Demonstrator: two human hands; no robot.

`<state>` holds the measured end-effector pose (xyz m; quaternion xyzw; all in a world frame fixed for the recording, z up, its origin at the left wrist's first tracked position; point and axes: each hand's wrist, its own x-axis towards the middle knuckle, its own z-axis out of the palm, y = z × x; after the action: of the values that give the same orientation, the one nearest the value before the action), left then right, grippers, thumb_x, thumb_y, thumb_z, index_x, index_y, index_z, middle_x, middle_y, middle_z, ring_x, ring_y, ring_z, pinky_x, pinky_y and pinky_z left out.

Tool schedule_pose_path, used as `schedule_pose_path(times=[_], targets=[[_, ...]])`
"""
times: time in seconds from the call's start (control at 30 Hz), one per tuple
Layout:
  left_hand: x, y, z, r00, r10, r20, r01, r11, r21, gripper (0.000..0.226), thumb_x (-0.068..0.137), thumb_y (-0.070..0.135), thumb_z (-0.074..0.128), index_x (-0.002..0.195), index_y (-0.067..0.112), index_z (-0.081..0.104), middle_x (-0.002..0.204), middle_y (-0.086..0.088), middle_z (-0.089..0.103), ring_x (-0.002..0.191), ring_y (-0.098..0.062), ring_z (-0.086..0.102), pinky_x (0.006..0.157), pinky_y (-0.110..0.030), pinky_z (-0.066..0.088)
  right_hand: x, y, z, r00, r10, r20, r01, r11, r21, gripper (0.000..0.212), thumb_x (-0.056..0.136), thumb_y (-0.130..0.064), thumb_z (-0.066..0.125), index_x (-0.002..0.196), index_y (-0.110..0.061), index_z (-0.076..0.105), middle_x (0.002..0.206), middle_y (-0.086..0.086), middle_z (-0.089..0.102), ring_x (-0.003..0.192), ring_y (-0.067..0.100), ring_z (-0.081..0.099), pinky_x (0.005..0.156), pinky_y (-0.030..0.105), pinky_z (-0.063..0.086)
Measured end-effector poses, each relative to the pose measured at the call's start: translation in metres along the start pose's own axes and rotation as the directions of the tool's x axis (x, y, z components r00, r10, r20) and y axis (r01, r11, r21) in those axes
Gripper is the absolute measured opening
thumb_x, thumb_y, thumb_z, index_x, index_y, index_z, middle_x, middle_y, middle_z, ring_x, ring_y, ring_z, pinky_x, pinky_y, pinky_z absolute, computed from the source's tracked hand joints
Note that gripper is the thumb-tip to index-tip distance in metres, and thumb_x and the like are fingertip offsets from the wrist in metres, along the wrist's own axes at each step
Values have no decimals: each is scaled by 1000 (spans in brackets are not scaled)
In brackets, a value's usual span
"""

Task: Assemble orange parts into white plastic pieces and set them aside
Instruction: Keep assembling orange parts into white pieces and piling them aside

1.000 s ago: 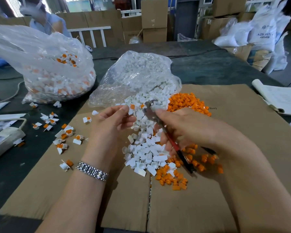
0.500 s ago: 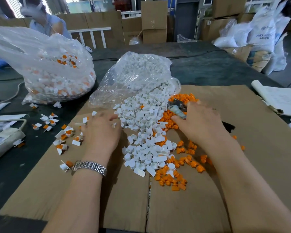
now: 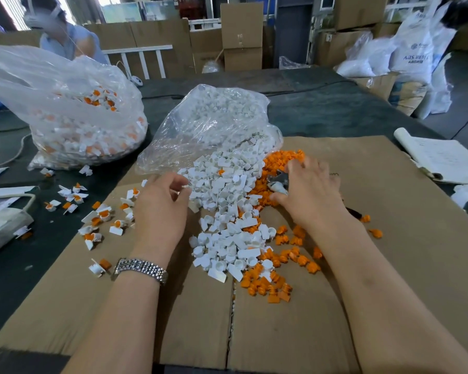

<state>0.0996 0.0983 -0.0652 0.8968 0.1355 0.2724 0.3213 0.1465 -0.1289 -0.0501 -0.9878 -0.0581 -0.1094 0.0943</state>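
Observation:
A heap of white plastic pieces (image 3: 227, 206) spills from a clear bag (image 3: 214, 122) onto the cardboard sheet (image 3: 389, 252). Orange parts (image 3: 281, 160) lie to its right, and more orange parts (image 3: 268, 284) at its near end. My left hand (image 3: 160, 211) sits at the heap's left edge, thumb and forefinger pinching a small white piece. My right hand (image 3: 311, 193) grips pliers (image 3: 277, 182), whose metal jaws stick out to the left while its fingertips touch the far orange parts. Several assembled white-and-orange pieces (image 3: 100, 214) lie scattered to the left.
A big clear bag (image 3: 73, 125) of assembled pieces stands at the back left. An open notebook (image 3: 443, 157) lies at the right edge and a white device (image 3: 3, 228) at the left. Another person (image 3: 65, 36) sits across the dark table. Boxes and sacks stand behind.
My left hand has moved from the set-aside pieces to the white heap and taken a piece. My right hand, which has the pliers in it, has gone from over the heap to the far orange parts.

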Motion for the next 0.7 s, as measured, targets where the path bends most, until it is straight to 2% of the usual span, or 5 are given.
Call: schedule_pose_path(times=[0.07, 0.17, 0.33, 0.57, 0.7], targets=[[-2, 4, 0, 998, -47, 36, 53, 982, -181, 7, 96, 19, 70, 101, 24, 71, 96, 5, 72, 85, -11, 69, 77, -32, 56, 0, -2, -1, 992, -119, -32, 119, 993, -6, 39, 91, -46, 65, 121, -23, 57, 125, 2, 51, 124, 26, 43, 97, 49, 42], [-6, 8, 0, 989, -91, 120, 134, 896, -423, 9, 93, 18, 74, 94, 26, 73, 81, 9, 75, 77, -3, 72, 70, -18, 52, -2, -8, 4, 973, -227, 31, 229, 966, -119, 31, 95, -42, 61, 121, -26, 62, 127, -1, 51, 124, 24, 40, 94, 45, 40], [-9, 15, 3, 945, -128, 302, 298, 720, -627, 9, 91, 8, 75, 96, 15, 77, 81, -1, 78, 79, -15, 76, 72, -21, 58, -2, -16, 14, 960, -278, -1, 273, 943, -192, 24, 99, -23, 55, 122, -24, 62, 122, -1, 54, 122, 23, 41, 89, 38, 39], [-7, 17, 1, 857, -122, 502, 505, 395, -767, 27, 75, -1, 78, 101, 1, 75, 86, -11, 76, 78, -20, 76, 68, -20, 59, -2, -16, 12, 964, -266, -13, 262, 958, -119, 17, 96, -17, 61, 112, -23, 65, 109, 0, 64, 114, 21, 52, 89, 34, 44], [-7, 17, 3, 838, -107, 535, 536, 352, -767, 36, 67, 1, 79, 102, -2, 75, 86, -14, 77, 78, -22, 76, 68, -20, 59, -5, -18, 12, 956, -294, -10, 292, 953, -77, 16, 97, -21, 57, 113, -19, 60, 113, 4, 58, 113, 24, 50, 88, 35, 49]])
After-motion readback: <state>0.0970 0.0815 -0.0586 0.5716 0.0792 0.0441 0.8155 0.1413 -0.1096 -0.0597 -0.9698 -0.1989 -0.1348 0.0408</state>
